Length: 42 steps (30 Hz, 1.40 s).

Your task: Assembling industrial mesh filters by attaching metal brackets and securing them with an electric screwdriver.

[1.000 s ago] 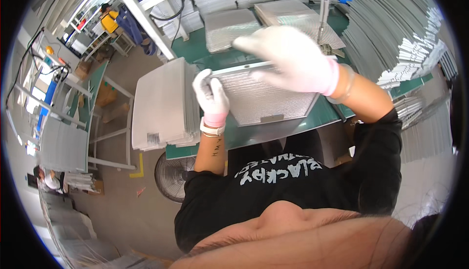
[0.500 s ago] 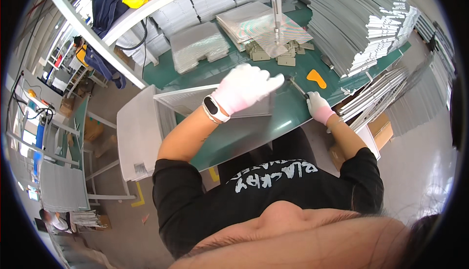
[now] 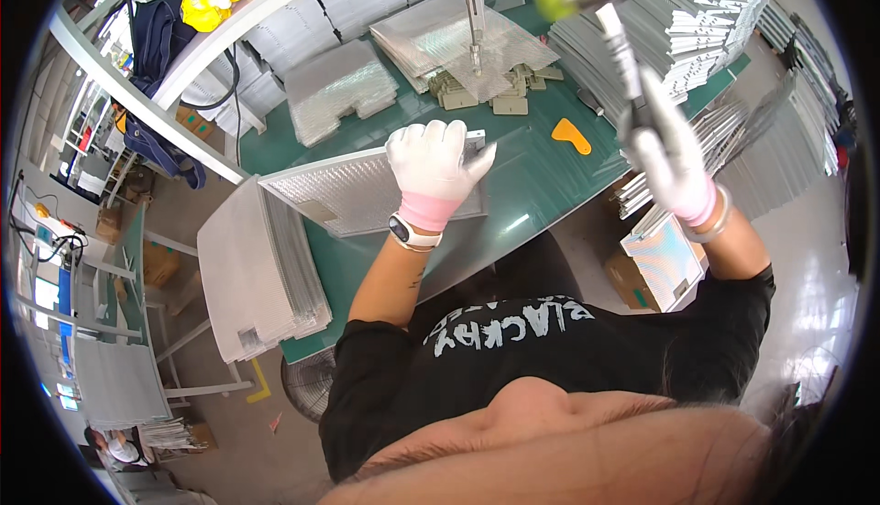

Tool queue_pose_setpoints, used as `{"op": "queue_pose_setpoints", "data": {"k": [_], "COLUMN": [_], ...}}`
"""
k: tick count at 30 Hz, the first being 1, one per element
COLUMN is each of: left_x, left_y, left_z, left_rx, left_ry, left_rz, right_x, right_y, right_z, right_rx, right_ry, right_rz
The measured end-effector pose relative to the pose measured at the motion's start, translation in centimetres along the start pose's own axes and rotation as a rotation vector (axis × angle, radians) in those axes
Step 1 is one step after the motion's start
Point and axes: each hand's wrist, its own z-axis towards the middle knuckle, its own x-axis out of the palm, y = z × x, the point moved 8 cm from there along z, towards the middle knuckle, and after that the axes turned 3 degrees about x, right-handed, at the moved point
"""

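My gloved left hand [image 3: 429, 164] grips the upper edge of a framed mesh panel [image 3: 353, 192], its thumb pointing off to the right. The panel has a light rim and stands tilted on the green tabletop [image 3: 527, 184]. Over to the right, my gloved right hand [image 3: 669, 152] is closed round the dark handle of a mallet [image 3: 612, 24]. The mallet is raised, its head blurred, with a yellow-green face at one end. An orange scraper-shaped piece [image 3: 572, 137] lies on the table between the hands.
Beige flat parts [image 3: 510, 102] lie below a vertical driver tool [image 3: 476, 28]. Mesh sheets [image 3: 339, 93] are piled at the back. A tall stack of panels [image 3: 261, 267] stands at left, near a white shelf post [image 3: 137, 83]. Long metal strips [image 3: 706, 47] fill the far right.
My right hand has lifted the mallet from the table's right edge, up and outward. My left hand has come down onto the panel's edge. The whole view has shifted slightly.
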Motion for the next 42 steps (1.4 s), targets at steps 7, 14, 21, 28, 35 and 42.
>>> {"op": "queue_pose_setpoints", "data": {"k": [7, 14, 21, 28, 35, 42], "left_x": [0.5, 0.7, -1.1, -1.4, 0.0, 0.7], "left_y": [0.2, 0.2, -0.8, -2.1, -0.8, -0.2], "left_z": [-0.8, -0.8, -0.4, -0.9, 0.2, 0.4], "left_rx": [-0.04, -0.045, -0.09, -0.03, 0.021, -0.023], "left_ry": [-0.006, -0.005, -0.03, -0.028, -0.09, -0.042], "left_rz": [0.003, 0.014, -0.054, -0.038, -0.148, -0.114], "right_x": [2.7, 6.3, 10.1, 4.8, 4.5, 7.4], "right_y": [2.2, -3.5, -17.5, -3.5, 1.8, 2.9], "right_z": [1.7, -1.8, -8.5, 10.6, 26.7, 22.9], "right_rx": [-0.18, 0.23, 0.513, -0.462, -0.111, 0.036], "right_ry": [0.229, 0.35, 0.553, -0.363, -0.224, -0.09], "right_rz": [-0.509, -0.328, -0.587, -0.568, 0.391, 1.0]}}
